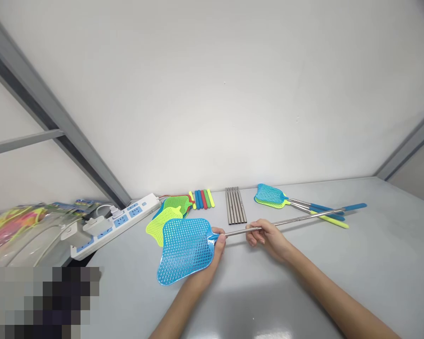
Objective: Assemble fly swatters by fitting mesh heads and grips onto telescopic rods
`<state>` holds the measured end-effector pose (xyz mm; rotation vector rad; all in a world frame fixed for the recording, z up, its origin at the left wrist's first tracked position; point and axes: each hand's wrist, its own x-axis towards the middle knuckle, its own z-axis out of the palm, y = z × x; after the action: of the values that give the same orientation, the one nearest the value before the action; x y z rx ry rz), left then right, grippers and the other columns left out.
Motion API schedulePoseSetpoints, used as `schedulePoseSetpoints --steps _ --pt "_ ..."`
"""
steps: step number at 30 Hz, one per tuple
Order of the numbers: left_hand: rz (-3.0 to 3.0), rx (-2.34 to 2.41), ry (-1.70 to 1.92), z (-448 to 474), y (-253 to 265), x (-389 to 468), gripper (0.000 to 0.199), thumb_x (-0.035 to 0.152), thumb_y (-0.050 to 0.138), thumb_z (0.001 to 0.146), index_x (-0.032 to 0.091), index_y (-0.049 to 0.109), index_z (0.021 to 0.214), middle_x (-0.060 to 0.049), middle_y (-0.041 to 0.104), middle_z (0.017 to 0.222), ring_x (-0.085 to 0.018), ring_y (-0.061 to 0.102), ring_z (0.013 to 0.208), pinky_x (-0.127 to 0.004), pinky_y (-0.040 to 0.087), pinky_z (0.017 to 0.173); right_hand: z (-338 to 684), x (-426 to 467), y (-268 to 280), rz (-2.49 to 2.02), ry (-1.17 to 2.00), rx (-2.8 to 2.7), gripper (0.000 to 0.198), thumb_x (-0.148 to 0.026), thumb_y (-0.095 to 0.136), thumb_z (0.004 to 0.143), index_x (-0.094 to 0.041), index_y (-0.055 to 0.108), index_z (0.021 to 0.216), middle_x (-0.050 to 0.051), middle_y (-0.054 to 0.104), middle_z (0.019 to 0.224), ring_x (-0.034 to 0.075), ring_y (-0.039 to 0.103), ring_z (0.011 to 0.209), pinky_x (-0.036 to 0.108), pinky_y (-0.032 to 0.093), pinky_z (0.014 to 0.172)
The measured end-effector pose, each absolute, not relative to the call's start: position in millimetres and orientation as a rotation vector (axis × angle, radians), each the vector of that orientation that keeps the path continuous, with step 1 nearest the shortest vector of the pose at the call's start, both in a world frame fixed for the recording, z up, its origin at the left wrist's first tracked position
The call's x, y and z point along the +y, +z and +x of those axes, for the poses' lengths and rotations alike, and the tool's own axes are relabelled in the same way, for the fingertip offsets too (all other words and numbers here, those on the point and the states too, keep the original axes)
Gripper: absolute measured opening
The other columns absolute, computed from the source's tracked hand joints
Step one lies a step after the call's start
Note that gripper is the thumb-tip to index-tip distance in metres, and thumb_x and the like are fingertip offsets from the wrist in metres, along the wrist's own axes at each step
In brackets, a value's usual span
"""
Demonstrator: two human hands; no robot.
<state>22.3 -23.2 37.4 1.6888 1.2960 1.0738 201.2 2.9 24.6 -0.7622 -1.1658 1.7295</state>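
Both hands hold a blue fly swatter [187, 250] with a long metal rod, stretched out above the table. My left hand [217, 245] is closed around the neck where the blue mesh head meets the rod; part of it is hidden behind the head. Farther along, my right hand [263, 235] pinches the metal rod between thumb and fingers. The swatter's blue handle [355, 206] points to the right. Behind the mesh head lie a yellow swatter head [164, 223] and a green swatter head [178, 202], overlapping others.
Coloured handle grips [202, 199] and several metal rods [235, 205] lie in rows near the wall. Assembled swatters [270, 195] are stacked at the right. A white power strip [116, 226] with plugs and plastic-wrapped items [21, 230] occupy the left.
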Motion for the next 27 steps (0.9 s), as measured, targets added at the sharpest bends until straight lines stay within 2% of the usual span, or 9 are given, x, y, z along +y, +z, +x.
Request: schedulePoseSetpoints --steps 3,9,15,21,27 --pt "1.774 1.309 1.003 22 37 -24 0.026 0.038 0.038 0.078 0.019 0.045 0.062 0.004 0.041 0.051 -0.011 0.043 0.052 -0.024 0.034 0.059 200 2 24 -0.768 1.733 -1.172 0.042 -0.025 0.032 0.076 -0.018 0.036 0.035 0.003 0.044 0.044 0.013 0.041 0.049 0.028 0.029 0.055" --pt "1.715 1.316 1.085 24 29 -22 0.034 0.041 0.030 0.080 0.019 0.048 0.061 0.003 0.042 0.048 -0.011 0.042 0.049 -0.023 0.035 0.054 194 0 21 -0.733 1.730 -1.175 0.042 -0.024 0.032 0.076 -0.018 0.036 0.035 0.002 0.044 0.042 0.013 0.042 0.048 0.027 0.030 0.054" --pt "1.710 1.293 1.023 21 36 -25 0.034 0.042 0.035 0.077 0.018 0.054 0.062 0.002 0.048 0.049 -0.012 0.045 0.050 -0.023 0.036 0.052 194 -1 22 -0.703 1.740 -1.207 0.042 -0.026 0.035 0.076 -0.017 0.037 0.034 0.002 0.044 0.042 0.012 0.041 0.047 0.026 0.030 0.053" --pt "1.648 1.118 0.901 19 50 -25 0.035 0.038 0.032 0.081 0.016 0.052 0.062 0.002 0.048 0.048 -0.010 0.046 0.047 -0.022 0.037 0.051 193 -2 22 -0.702 1.795 -1.200 0.043 -0.028 0.034 0.077 -0.017 0.035 0.035 0.001 0.044 0.040 0.011 0.041 0.043 0.026 0.030 0.052" --pt "1.627 1.031 0.878 20 41 -23 0.032 0.035 0.033 0.081 0.015 0.051 0.065 0.003 0.046 0.047 -0.008 0.044 0.042 -0.020 0.035 0.046 192 -3 18 -0.623 1.921 -1.069 0.043 -0.032 0.030 0.078 -0.020 0.026 0.038 -0.001 0.039 0.034 0.010 0.037 0.033 0.025 0.026 0.041"
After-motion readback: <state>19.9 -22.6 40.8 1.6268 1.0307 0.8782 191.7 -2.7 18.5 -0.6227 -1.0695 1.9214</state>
